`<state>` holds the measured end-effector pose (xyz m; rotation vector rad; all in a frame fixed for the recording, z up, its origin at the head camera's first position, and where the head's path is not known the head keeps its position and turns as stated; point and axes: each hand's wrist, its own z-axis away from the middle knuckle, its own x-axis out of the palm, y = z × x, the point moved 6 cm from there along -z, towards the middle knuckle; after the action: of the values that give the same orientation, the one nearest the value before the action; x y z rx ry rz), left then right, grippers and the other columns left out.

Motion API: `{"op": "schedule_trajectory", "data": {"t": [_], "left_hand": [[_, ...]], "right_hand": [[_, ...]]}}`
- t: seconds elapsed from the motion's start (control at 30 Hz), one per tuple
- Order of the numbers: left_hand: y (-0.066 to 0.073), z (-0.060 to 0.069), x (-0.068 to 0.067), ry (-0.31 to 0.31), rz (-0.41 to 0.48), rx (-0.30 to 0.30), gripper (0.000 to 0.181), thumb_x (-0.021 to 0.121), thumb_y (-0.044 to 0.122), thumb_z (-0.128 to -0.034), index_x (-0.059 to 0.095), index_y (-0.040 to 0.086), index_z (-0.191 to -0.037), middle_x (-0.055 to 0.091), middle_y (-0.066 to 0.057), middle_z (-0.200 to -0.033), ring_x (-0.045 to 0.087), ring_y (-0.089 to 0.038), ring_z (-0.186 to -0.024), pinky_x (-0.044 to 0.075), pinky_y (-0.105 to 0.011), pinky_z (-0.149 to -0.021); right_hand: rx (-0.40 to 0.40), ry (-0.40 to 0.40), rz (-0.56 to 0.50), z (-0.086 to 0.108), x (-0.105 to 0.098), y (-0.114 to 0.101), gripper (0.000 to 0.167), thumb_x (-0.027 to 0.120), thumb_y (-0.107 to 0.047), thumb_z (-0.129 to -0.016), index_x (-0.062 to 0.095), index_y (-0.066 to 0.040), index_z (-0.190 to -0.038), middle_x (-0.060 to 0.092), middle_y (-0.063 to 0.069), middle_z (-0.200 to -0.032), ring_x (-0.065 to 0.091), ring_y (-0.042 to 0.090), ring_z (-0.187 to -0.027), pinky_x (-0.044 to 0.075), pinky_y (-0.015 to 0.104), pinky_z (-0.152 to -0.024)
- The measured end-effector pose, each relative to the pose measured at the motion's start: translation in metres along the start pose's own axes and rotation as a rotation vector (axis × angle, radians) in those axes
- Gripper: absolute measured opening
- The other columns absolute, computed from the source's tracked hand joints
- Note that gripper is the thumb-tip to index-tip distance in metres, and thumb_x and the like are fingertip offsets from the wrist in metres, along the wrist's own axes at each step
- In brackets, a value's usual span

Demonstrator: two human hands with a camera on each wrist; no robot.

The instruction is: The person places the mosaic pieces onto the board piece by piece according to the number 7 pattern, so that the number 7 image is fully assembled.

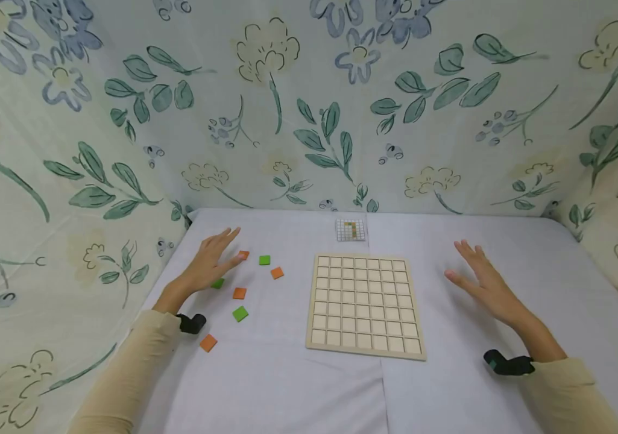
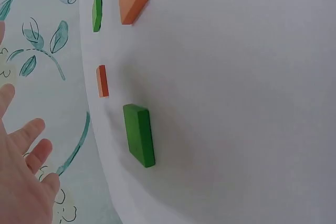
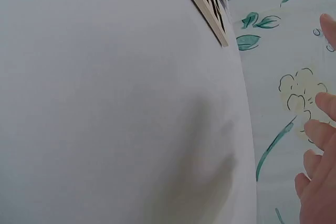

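tiles point(image 1: 239, 293), square orange and green, left of the pale wooden gridded board point(image 1: 363, 305), might scatter if left grip point(image 1: 207, 263), loose and empty like right grip point(image 1: 485, 288), dips.

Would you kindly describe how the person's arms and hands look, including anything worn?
The left sleeve and right sleeve are long and plain beige. The left wrist device is black; the right wrist device is black with a small greenish patch. The left hand and right hand are bare.
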<state>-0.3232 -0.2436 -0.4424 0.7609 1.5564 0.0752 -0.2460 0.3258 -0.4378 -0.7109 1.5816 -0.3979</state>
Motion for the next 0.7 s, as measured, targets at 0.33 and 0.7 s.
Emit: {"op": "schedule_trajectory", "data": {"t": [0.33,0.7], "left_hand": [[0.012,-0.004,0.012,0.013,0.078,0.023,0.071,0.061,0.043,-0.0988,0.029,0.022,-0.159,0.034,-0.015,-0.155,0.027,-0.038,-0.136,0.028,-0.064,-0.103],[0.028,-0.006,0.025,-0.013,0.310,0.023,0.060,0.068,0.027,-0.0966,0.046,0.010,-0.150,0.051,-0.018,-0.137,0.044,-0.038,-0.122,0.036,-0.059,-0.098]], "right_hand": [[0.010,-0.145,-0.043,0.007,0.025,-0.015,0.080,0.059,-0.038,-0.101,0.012,-0.012,-0.161,0.001,0.018,-0.165,-0.014,0.041,-0.148,-0.004,0.077,-0.103],[-0.033,-0.177,-0.003,0.011,0.050,-0.022,0.082,0.062,-0.040,-0.098,0.019,-0.006,-0.159,0.009,0.024,-0.162,-0.006,0.047,-0.147,-0.002,0.068,-0.111]]}}
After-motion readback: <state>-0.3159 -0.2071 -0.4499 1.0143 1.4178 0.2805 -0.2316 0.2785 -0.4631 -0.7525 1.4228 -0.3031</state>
